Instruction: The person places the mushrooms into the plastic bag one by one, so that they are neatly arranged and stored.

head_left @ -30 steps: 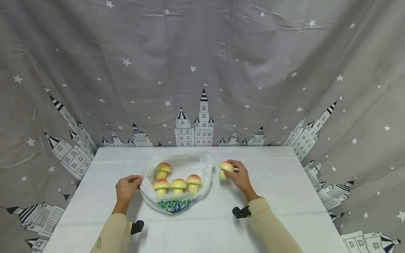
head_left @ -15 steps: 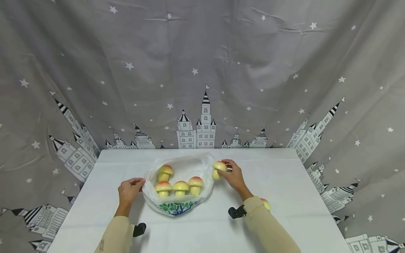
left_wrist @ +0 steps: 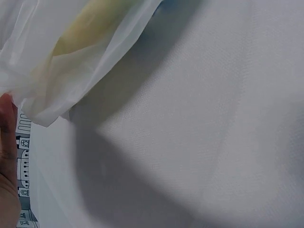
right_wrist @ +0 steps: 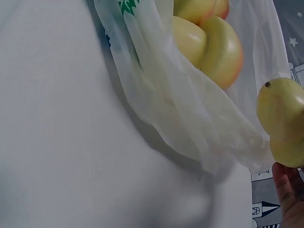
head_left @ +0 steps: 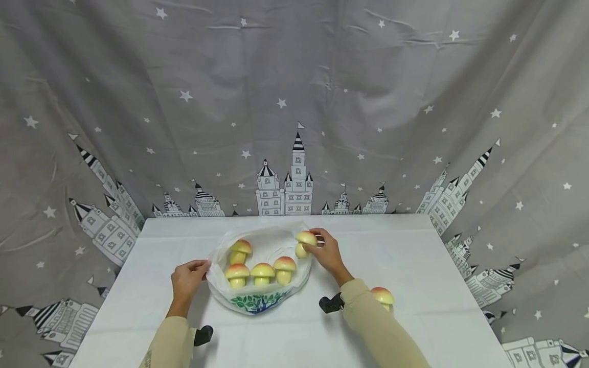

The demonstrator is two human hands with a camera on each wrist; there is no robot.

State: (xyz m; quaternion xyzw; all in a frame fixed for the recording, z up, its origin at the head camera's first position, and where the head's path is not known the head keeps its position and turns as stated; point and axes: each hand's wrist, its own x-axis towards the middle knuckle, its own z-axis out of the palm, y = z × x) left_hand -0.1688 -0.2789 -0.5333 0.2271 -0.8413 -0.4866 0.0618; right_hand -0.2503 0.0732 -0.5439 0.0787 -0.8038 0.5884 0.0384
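A white plastic bag (head_left: pixel 216 286) with a printed green and blue tree lies with its mouth spread on the table. Several yellow, red-tinged toy mushrooms (head_left: pixel 262 271) are inside it. My left hand (head_left: pixel 186 281) pinches the bag's left edge; in the left wrist view, the fingers (left_wrist: pixel 6 114) are at the thin plastic rim. My right hand (head_left: pixel 329 253) grips another toy mushroom (head_left: pixel 305 238) over the bag's right rim. That mushroom (right_wrist: pixel 282 111) is at the right edge of the right wrist view, fingertips beneath it.
One more toy mushroom (head_left: pixel 383 295) sits on the white table (head_left: pixel 276 342), partly behind the right sleeve (head_left: pixel 382 327). A grey curtain (head_left: pixel 294 76) with stars and castles hangs behind the table.
My right hand has moved left with its mushroom, from beside the bag to over its right rim. The mushroom by the right sleeve has come more into view. My left hand keeps its pinch.
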